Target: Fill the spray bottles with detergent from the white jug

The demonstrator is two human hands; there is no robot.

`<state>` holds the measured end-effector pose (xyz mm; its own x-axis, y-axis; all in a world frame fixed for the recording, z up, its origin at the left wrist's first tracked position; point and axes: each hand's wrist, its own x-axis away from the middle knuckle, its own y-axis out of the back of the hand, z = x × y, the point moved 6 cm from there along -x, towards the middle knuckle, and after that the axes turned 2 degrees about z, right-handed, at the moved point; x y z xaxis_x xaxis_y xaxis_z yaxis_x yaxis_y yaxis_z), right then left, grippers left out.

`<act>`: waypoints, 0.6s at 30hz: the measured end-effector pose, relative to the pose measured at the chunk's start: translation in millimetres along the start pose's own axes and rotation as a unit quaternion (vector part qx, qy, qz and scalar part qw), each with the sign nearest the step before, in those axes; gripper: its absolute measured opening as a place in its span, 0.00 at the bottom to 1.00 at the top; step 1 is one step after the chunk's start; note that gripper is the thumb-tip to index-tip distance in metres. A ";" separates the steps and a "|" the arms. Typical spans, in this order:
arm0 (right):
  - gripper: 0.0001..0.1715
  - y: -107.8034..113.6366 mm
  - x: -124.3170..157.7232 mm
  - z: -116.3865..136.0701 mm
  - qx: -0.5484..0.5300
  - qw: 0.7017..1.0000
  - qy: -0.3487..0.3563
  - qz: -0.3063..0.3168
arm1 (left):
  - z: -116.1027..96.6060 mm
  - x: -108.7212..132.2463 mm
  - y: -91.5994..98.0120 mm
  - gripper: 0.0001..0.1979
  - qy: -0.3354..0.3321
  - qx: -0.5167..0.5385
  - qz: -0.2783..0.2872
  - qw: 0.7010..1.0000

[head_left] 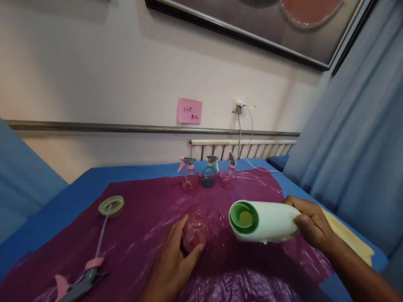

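My left hand (pixel 171 262) curls around a small clear pink bottle (pixel 195 230) that stands upright without a cap on the purple plastic sheet (pixel 141 218). My right hand (pixel 311 222) grips a pale green jug (pixel 266 221), held on its side above the sheet with its green-rimmed mouth pointing left, just right of the bottle's neck. A pink and grey spray head (pixel 83 279) with a long dip tube lies at the lower left.
Three spray bottles (pixel 208 173) stand in a row at the far edge of the sheet. A green round lid (pixel 111 205) lies at the left. A yellow cloth (pixel 349 237) lies at the right. Blue curtains hang on both sides, and a radiator runs along the wall.
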<state>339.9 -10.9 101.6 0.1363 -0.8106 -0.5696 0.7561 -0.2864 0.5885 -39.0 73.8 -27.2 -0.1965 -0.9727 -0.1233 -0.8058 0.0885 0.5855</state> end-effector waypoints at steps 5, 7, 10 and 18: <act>0.41 1.3 4.5 -3.8 -0.002 1.000 -0.008 -0.005 | 2.7 0.9 0.9 0.41 0.002 -0.010 0.000 1.000; 0.43 2.9 6.2 -8.5 -0.005 1.000 -0.018 -0.007 | 1.8 1.9 1.4 0.40 -0.005 -0.013 0.005 1.000; 0.45 6.1 8.2 -16.9 -0.011 0.999 -0.037 -0.018 | 0.7 2.1 2.7 0.40 -0.004 -0.015 0.004 1.000; 0.48 9.6 2.9 -24.8 -0.020 0.997 -0.069 -0.040 | 8.8 -4.4 2.0 0.41 0.025 -0.014 -0.014 0.999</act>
<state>363.4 -3.4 91.3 -0.0131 -0.8492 -0.5278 0.7866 -0.3347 0.5189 -44.7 80.2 -32.5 -0.1448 -0.9843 -0.1011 -0.7945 0.0547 0.6048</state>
